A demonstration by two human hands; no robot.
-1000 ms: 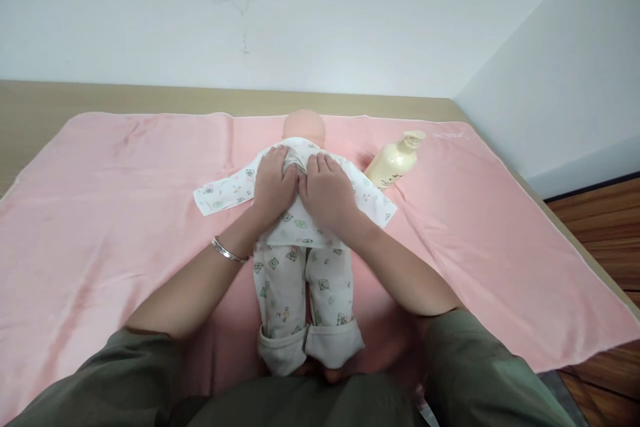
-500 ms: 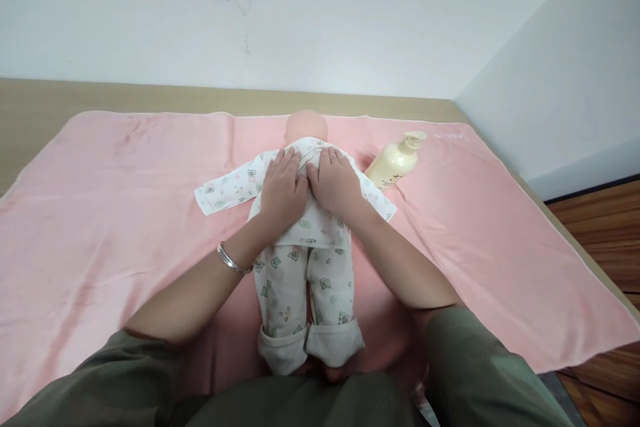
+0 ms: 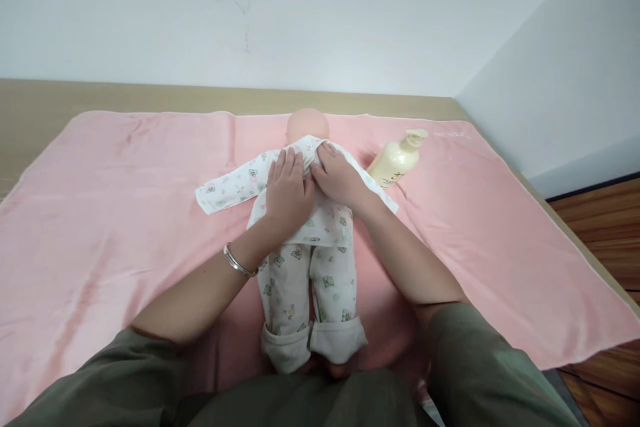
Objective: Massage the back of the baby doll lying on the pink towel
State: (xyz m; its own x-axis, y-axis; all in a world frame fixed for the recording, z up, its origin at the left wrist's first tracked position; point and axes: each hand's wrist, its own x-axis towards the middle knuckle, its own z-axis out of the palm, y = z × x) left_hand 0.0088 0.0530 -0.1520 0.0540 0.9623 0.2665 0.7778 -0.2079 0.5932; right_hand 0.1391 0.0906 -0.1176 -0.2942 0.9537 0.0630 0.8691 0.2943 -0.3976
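A baby doll lies stretched out on a pink blanket, head away from me. It wears a white printed top and white printed trousers with turned-up cuffs. My left hand rests on the upper part of the top, palm down, fingers extended. Just to its right, my right hand lies on the top near the neckline, its fingers stretched toward the right shoulder. The two thumbs are close together. Cloth under both palms is hidden.
A cream pump bottle lies tilted on the blanket beside the doll's right-hand sleeve. Behind the blanket runs the wooden table edge, against a white wall. Brown wood-grain panels stand at the right.
My left hand has slid slightly right and toward me across the top. My right hand has shifted a little, turning toward the upper left. The doll and bottle stay put.
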